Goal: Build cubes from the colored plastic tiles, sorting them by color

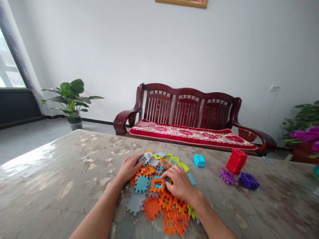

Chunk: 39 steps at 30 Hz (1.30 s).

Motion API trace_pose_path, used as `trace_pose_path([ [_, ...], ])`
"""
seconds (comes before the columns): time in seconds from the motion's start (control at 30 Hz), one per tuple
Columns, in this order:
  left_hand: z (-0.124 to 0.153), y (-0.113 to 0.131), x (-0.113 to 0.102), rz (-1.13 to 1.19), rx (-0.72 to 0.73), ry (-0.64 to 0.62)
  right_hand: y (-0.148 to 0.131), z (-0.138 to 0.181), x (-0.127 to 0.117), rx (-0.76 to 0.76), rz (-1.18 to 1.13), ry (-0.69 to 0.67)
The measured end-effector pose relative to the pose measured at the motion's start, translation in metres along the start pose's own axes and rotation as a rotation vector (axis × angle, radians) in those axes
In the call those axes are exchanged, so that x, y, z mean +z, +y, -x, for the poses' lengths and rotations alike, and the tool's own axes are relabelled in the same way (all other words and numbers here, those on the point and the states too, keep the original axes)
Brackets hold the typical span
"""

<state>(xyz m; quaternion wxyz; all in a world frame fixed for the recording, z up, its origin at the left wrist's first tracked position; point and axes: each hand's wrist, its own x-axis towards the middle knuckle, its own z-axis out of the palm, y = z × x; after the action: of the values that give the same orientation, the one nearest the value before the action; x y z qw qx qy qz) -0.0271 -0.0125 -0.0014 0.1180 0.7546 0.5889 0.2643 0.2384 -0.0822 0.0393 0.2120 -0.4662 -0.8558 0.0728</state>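
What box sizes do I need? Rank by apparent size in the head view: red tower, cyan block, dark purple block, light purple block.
1. red tower
2. dark purple block
3. light purple block and cyan block: near alike; the cyan lies farther off, so unranked.

This is a home living room. A carved dark-wood settee (189,109) with a red floral cushion (191,134) stands against the plain white wall. A potted plant (71,99) sits on the floor by the window (7,66), and toy building tiles (152,207) litter the table (50,186). What looks like a framed picture (181,2) hangs above.
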Motion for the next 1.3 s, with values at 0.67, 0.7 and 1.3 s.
trace_pose_path([
  [0.67, -0.002, -0.003, 0.002, 0.007, 0.003, 0.014, 0.001, 0.002, -0.003, 0.018, -0.108, -0.174],
  [0.7, -0.002, -0.003, 0.002, 0.007, 0.002, 0.012, 0.001, 0.002, -0.002, 0.032, -0.1, -0.164],
  [1.3, -0.005, -0.011, 0.006, -0.022, 0.014, -0.002, 0.101, 0.006, -0.04, 0.487, -0.035, 0.409],
])
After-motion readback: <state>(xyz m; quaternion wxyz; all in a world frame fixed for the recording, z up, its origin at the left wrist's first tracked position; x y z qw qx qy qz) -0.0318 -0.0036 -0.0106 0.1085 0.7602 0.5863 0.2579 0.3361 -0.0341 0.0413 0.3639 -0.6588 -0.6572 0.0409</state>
